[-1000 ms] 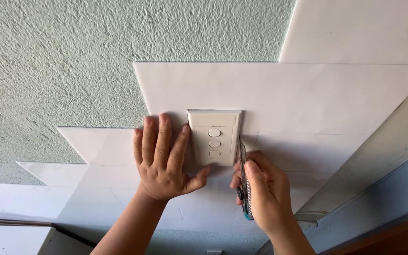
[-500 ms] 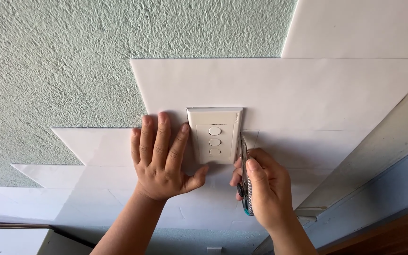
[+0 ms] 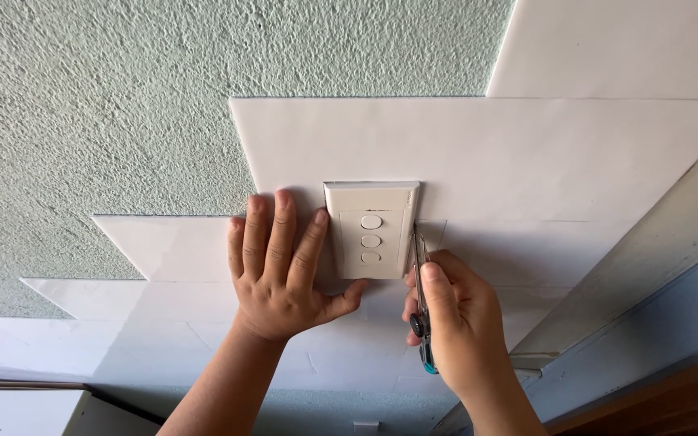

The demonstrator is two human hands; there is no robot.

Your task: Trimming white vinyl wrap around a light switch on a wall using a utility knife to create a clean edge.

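Both hands unmoved, knife [image 3: 422, 274] still beside switch plate [image 3: 371, 230]

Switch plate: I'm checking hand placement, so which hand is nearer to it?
Left. The left hand lies flat on the white panel, fingers touching the switch plate on its left edge. The right hand sits below-right, holding a utility knife at the right edge.

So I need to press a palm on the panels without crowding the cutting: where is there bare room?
Bare white panel lies right of and above the switch plate. Crowded: the left hand flat beside the plate, the right hand holding a utility knife at its right edge.
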